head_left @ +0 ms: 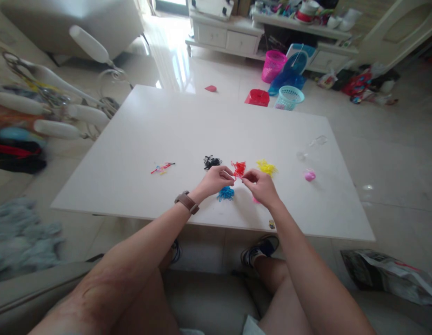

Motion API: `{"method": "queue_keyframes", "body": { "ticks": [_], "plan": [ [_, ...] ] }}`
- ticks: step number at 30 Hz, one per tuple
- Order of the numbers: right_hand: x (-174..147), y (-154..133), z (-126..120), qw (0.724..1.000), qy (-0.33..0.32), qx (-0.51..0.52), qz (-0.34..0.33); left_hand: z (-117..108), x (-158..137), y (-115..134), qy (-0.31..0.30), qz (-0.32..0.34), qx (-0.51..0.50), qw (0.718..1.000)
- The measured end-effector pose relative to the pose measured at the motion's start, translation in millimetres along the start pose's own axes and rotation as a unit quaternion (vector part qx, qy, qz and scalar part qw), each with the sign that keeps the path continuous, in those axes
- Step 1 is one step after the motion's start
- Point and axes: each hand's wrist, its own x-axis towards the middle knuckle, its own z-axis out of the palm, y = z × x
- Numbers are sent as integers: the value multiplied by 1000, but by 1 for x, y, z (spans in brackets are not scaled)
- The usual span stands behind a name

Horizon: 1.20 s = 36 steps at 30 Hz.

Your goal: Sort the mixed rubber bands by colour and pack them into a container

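My left hand (217, 179) and my right hand (260, 184) are both closed in a pinch, close together above the white table (181, 121). A short pinkish-red strand of rubber bands (238, 177) runs between their fingertips. Just beyond the fingers lies a pile of red rubber bands (239, 166). Black rubber bands (211, 162) are heaped beside my left hand, and blue ones (226, 193) lie below it. Past my right hand sits a yellow pile (267, 167). Something pink (256, 200) is mostly hidden under my right hand.
Several mixed-colour strands (162, 168) lie on the table's left side. To the right are a pink bundle (309, 175) and a clear object (318, 141). Beyond the table stand a red stool (257, 97), a light-blue basket (289, 97) and a pink basket (273, 66).
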Motion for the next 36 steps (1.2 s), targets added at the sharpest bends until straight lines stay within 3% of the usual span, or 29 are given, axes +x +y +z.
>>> {"method": "queue_keyframes", "body": {
  "ticks": [5,8,16,27,32,36],
  "plan": [
    [0,24,-36,991,57,-116,41,12,2,6,14,-3,3,1000],
    [-7,40,-46,982,48,-165,77,17,1,6,8,2,6,1000],
    [-16,60,-55,963,-11,-228,141,12,-6,6,5,23,20,1000],
    [-16,60,-61,931,-40,-314,182,9,3,-5,10,30,23,999],
    [-2,36,-48,973,20,-184,135,11,9,1,2,13,-7,1000],
    [9,11,-19,995,-45,32,83,16,5,8,-9,38,-29,999]
  ]
}}
